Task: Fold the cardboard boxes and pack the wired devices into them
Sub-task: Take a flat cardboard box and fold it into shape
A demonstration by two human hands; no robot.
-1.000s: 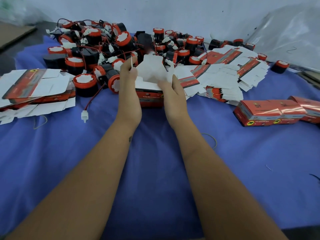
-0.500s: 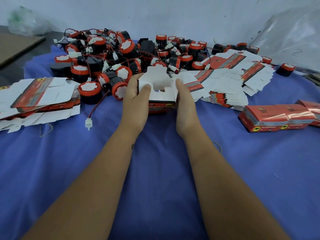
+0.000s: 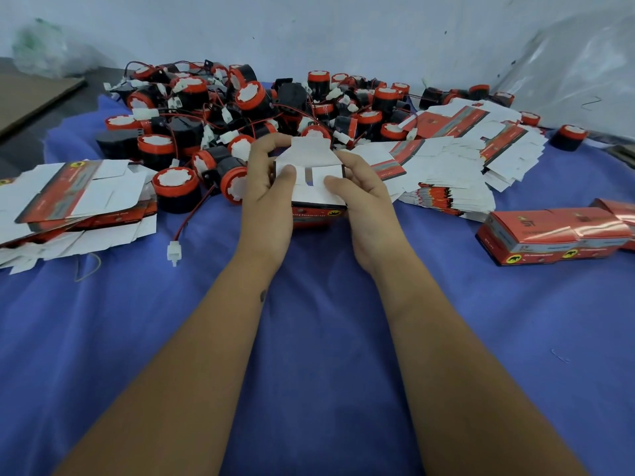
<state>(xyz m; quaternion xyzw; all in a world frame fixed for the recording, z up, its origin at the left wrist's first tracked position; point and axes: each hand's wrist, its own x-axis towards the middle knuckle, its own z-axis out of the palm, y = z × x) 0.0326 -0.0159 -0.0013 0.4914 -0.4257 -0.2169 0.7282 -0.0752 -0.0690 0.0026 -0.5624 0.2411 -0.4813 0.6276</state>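
A blue cloth (image 3: 319, 338) is spread over the work surface. At its far side a heap of red-and-black wired devices (image 3: 240, 108) is piled, flanked by flat box blanks (image 3: 72, 197) and a stack of blanks (image 3: 457, 166). Folded boxes (image 3: 549, 235) are laid at the right. At the centre a half-folded box (image 3: 314, 197) is gripped by the left hand (image 3: 266, 197) and right hand (image 3: 367, 204), thumbs pressed on its white flaps.
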